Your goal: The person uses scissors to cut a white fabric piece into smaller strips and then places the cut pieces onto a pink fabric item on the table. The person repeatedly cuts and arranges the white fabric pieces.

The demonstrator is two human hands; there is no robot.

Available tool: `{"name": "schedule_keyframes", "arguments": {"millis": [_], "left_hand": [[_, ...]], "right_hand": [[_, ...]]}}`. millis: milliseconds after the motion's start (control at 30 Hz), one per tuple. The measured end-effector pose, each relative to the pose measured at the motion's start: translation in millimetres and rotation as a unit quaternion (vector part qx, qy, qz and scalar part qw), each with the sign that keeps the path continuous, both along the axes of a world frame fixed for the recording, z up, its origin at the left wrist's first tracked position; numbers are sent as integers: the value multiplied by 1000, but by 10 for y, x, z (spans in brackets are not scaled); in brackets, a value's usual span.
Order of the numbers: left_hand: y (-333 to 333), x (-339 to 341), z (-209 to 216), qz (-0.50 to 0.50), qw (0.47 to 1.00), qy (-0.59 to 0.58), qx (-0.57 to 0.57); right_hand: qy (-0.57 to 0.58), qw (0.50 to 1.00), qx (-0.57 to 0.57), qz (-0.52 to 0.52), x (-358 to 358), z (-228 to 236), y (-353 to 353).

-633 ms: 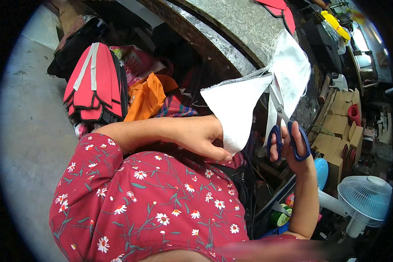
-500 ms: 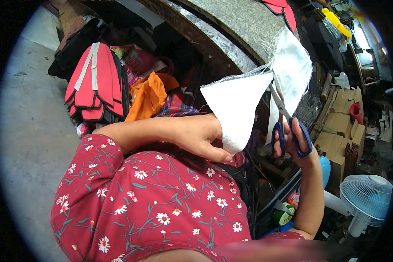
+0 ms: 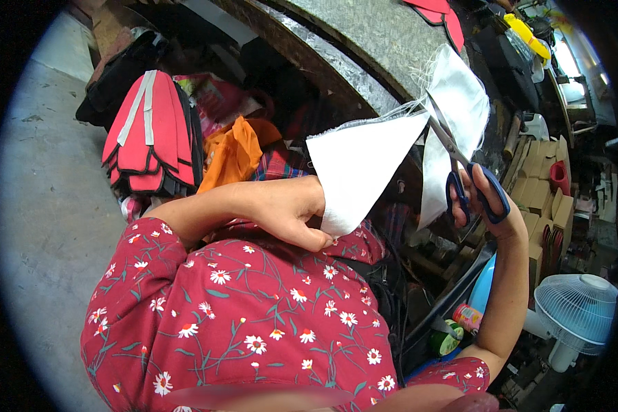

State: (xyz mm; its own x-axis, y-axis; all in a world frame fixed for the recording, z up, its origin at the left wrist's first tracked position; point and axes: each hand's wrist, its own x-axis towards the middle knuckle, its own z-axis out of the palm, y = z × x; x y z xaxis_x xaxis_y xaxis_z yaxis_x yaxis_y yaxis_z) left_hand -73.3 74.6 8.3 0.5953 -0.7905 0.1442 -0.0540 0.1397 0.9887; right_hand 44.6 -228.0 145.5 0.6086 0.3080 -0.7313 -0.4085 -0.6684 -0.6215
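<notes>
At far left, one stack of red padded pieces (image 3: 151, 134) with grey stripes lies on the floor; the number of pieces in it cannot be counted. Just beside it sits one bundle of orange fabric (image 3: 235, 152). One left hand (image 3: 288, 213) is closed in a pinch on the lower corner of the near flap of one white cloth (image 3: 364, 168), thumb and fingers clamped on the fabric. The cloth is held up in the air in front of one grey stone-topped counter (image 3: 364, 41), its second flap hanging to the right. One pair of blue-handled scissors (image 3: 460, 161) stands between the two flaps, blades slightly parted at the frayed top edge. One right hand (image 3: 484, 202) grips the scissors, fingers through both handle loops. At lower right stands one white electric fan (image 3: 573, 316).
</notes>
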Motion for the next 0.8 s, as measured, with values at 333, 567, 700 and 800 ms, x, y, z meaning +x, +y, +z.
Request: {"name": "schedule_keyframes", "arguments": {"millis": [333,567,700,800], "left_hand": [[205,-14,181,-80,995,37,-41],[129,84,247,-126,991,-19,-38],[31,180,325,-37,977,-212,-12],[-37,255,404,96,923,-372,28]], "right_hand": [[-126,991,-30,29,151,-109,128],[-284,935,-196,86,522,-194,22],[-310,899,-305,52,740,-331,-339],[-270,905,-329,-9,809,-268,-654]]}}
